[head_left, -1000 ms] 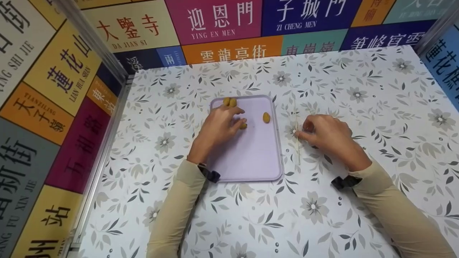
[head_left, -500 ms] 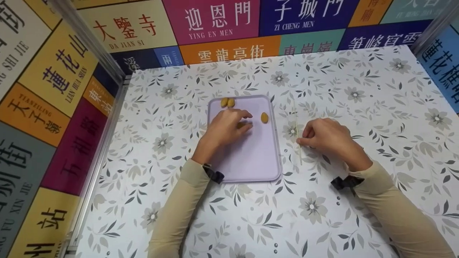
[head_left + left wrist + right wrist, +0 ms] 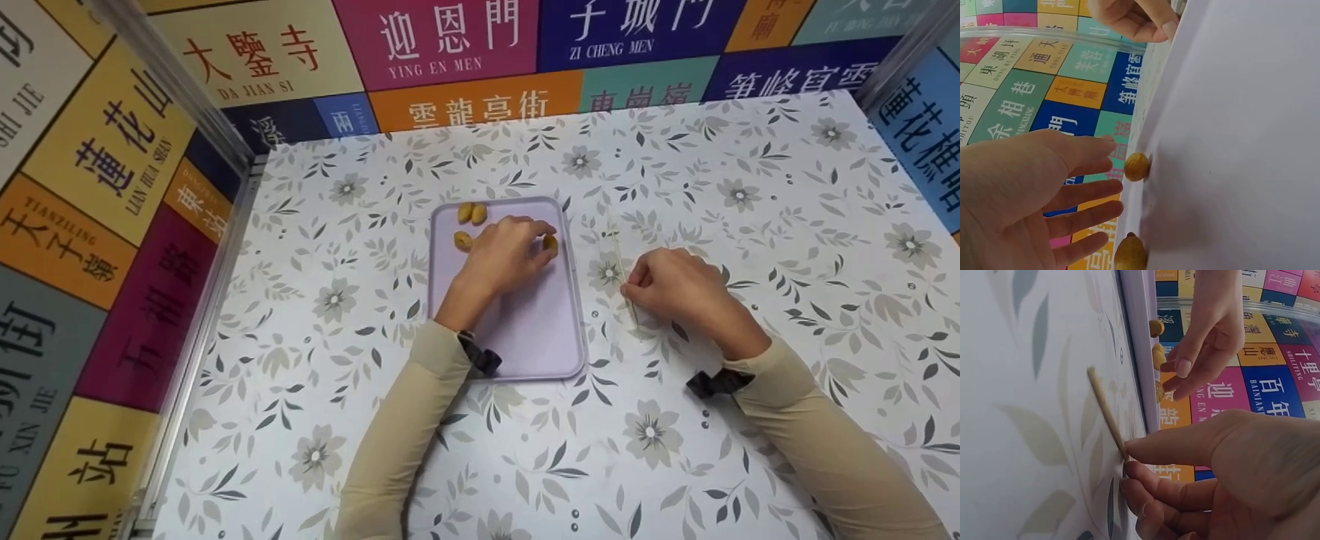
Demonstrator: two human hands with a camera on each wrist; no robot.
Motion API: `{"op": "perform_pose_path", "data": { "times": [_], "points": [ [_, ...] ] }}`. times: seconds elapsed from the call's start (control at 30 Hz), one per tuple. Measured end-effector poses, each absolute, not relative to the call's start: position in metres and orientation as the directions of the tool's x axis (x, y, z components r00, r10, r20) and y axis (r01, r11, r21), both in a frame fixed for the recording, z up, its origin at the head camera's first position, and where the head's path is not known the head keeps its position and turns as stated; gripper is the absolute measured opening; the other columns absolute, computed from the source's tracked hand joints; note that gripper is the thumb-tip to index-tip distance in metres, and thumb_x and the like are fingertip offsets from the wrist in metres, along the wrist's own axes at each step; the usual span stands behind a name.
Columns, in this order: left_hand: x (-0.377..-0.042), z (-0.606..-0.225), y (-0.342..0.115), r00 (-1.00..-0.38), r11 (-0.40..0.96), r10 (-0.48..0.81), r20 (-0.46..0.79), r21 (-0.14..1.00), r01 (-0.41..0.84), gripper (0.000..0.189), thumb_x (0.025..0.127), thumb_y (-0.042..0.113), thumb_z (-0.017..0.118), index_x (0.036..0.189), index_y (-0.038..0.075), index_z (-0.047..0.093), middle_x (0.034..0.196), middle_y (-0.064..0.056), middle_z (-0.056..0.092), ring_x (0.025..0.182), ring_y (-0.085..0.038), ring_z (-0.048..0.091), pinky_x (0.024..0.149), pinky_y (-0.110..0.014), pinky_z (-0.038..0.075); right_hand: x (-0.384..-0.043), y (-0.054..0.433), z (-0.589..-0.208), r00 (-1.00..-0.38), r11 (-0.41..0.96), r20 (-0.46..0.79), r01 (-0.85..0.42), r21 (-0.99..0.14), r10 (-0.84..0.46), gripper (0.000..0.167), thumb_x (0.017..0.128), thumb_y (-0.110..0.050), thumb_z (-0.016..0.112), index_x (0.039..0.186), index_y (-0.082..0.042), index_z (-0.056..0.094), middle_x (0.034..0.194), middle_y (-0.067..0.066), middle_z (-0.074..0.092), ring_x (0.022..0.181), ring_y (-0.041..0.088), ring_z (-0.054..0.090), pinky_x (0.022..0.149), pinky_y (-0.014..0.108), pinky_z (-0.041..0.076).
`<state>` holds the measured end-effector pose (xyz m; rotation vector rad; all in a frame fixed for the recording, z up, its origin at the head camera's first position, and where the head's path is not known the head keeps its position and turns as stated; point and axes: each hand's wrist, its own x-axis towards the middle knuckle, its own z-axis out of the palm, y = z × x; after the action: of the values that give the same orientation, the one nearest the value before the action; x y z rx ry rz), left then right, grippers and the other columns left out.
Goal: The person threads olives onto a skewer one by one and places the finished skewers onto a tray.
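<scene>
A small yellow-brown oval fruit (image 3: 550, 245) lies near the right edge of a lilac tray (image 3: 534, 334). Over the tray, my left hand (image 3: 501, 253) reaches toward it with fingers and thumb spread to either side. In the left wrist view, those fingers are fairly straight, and a small gap shows between them and the fruit. My right hand (image 3: 679, 289), right of the tray, pinches a thin wooden skewer (image 3: 1107, 413) between thumb and forefinger, low over the tablecloth. One blunt end of the skewer sticks out past the fingertips in the right wrist view.
A pair of similar fruits (image 3: 472, 213) lies at the tray's far left corner, with another fruit (image 3: 463, 241) just nearer. The table has a white floral tablecloth (image 3: 652, 435). Panels with printed signs (image 3: 457, 105) stand behind and at the sides.
My left hand has moved right across the tray, from the left-hand fruits to the single fruit on the right, uncovering one fruit. The right hand keeps its pinch on the skewer, which has tilted slightly.
</scene>
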<state>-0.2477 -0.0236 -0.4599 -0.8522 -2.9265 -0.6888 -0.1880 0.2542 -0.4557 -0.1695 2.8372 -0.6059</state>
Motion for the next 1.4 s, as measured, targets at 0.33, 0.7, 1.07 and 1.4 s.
{"op": "perform_pose_path", "data": {
  "times": [0.33,0.7,1.07,1.4],
  "points": [
    [-0.249,-0.466,-0.018,-0.864,0.781,0.488,0.124,0.381,0.495,0.012,0.104,0.023,0.072,0.112,0.017,0.078,0.112,-0.002,0.077,0.104,-0.023,0.072,0.088,-0.044,0.059,-0.188,0.255,-0.453,-0.975,0.922,-0.185,-0.039,-0.384,-0.118,0.017,0.092,-0.027,0.069,0.093,-0.016,0.083,0.099,0.01,0.081,0.091,0.036,0.071,0.072,0.06,0.052],
    [-0.25,-0.47,-0.022,-0.881,0.768,0.464,0.09,0.455,0.451,0.021,0.104,0.024,0.073,0.124,0.017,0.076,0.106,0.002,0.08,0.098,-0.016,0.073,0.088,-0.039,0.059,-0.192,0.262,-0.454,-0.973,0.952,-0.212,-0.027,-0.306,-0.096,0.024,0.091,-0.016,0.059,0.07,-0.015,0.069,0.082,0.01,0.068,0.078,0.034,0.063,0.064,0.055,0.048],
    [-0.251,-0.467,-0.028,-0.871,0.721,0.485,0.077,0.529,0.448,0.03,0.102,0.019,0.075,0.131,0.014,0.077,0.117,-0.004,0.08,0.109,-0.018,0.073,0.097,-0.035,0.057,-0.192,0.267,-0.451,-0.977,0.93,-0.196,-0.011,-0.368,-0.089,0.02,0.1,-0.018,0.054,0.097,-0.008,0.071,0.099,0.014,0.072,0.088,0.038,0.066,0.074,0.058,0.05],
    [-0.262,-0.459,-0.059,-0.883,0.517,0.427,0.194,0.749,0.414,0.023,0.101,0.016,0.079,0.124,0.01,0.078,0.117,-0.004,0.082,0.102,-0.018,0.078,0.093,-0.029,0.061,-0.188,0.257,-0.452,-0.992,0.885,-0.042,-0.089,-0.457,-0.122,0.015,0.105,-0.019,0.059,0.104,-0.007,0.068,0.099,0.013,0.071,0.091,0.034,0.065,0.071,0.049,0.049]
  ]
}}
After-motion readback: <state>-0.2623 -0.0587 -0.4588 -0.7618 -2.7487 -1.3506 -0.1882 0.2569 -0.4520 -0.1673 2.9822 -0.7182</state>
